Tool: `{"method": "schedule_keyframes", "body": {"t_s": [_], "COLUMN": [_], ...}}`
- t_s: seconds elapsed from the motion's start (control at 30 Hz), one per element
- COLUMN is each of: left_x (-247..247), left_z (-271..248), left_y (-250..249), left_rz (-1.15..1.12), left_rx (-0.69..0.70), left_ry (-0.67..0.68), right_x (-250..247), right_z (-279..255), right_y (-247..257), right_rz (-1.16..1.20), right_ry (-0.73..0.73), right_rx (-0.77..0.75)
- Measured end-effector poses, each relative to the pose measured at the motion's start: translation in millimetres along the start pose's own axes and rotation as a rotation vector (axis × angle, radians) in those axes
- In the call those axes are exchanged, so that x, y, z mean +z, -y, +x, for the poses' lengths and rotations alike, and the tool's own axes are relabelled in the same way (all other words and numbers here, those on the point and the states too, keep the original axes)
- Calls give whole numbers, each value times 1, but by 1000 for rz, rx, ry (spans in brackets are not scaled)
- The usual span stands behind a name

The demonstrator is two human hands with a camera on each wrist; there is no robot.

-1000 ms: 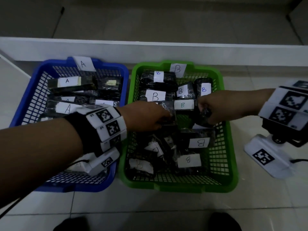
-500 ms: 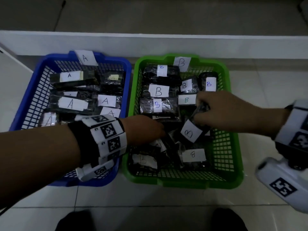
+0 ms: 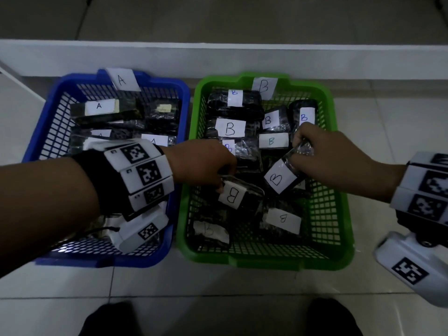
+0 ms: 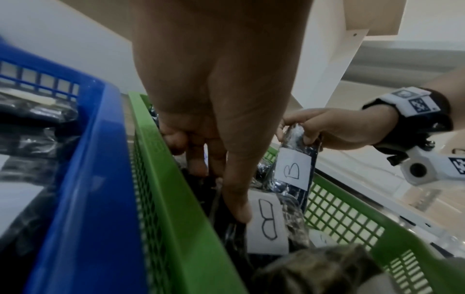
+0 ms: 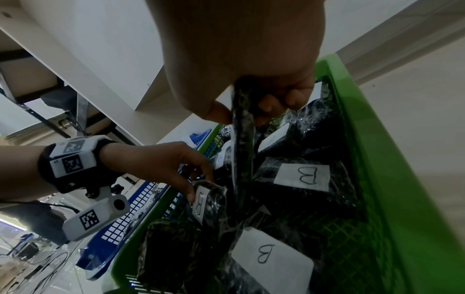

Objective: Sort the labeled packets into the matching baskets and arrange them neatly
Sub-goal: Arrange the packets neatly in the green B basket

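Two baskets are set side by side on the tiled floor: a blue basket (image 3: 36, 151) of A packets and a green basket (image 3: 339, 190) of B packets. One B packet (image 3: 281, 177) is pinched by the right hand (image 3: 324, 158) near the green basket's middle; another packet (image 3: 238, 197) is gripped by the left hand (image 3: 201, 163) beside its left wall.

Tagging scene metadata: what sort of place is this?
Probably an indoor workroom or lab, not a home kitchen: the blue basket and green basket sit on a tiled floor, with a white shelf unit and loose cables nearby.
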State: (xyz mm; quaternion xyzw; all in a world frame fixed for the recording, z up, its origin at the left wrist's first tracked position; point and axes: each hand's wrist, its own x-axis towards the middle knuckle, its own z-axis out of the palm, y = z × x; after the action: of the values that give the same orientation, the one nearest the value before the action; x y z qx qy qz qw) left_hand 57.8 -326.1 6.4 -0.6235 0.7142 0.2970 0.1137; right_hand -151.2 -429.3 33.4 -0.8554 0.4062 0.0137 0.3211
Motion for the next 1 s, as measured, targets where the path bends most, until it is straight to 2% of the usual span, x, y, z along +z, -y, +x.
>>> {"method": "schedule_keyframes", "body": {"t_s": [0.17, 0.33, 0.5, 0.57, 0.7, 0.83, 0.9, 1.0], "left_x": [-11, -34, -47, -45, -12, 22, 26, 28], "left_z": [-1, -10, -21, -22, -11, -8, -9, -11], "left_y": [0, 15, 21, 12, -15, -26, -24, -27], "left_rz": [-269, -520, -781, -721, -273, -385, -292, -225], "left_rx": [97, -59, -47, -6, 129, 30, -12, 26], "left_ry": [-34, -115, -197, -151, -78, -45, 50, 210], "right_x": [-3, -6, -2, 2, 9, 10, 9, 10], "right_z": [-1, 1, 0, -2, -5, -8, -9, -11], "right_y": [0, -4, -7, -10, -15, -18, -19, -20], "right_rz": [33, 35, 142, 172, 194, 197, 206, 213], "right_ry": [-72, -73, -60, -70, -42, -32, -26, -33], "right_rx": [-44, -21, 15, 32, 38, 47, 50, 45]}}
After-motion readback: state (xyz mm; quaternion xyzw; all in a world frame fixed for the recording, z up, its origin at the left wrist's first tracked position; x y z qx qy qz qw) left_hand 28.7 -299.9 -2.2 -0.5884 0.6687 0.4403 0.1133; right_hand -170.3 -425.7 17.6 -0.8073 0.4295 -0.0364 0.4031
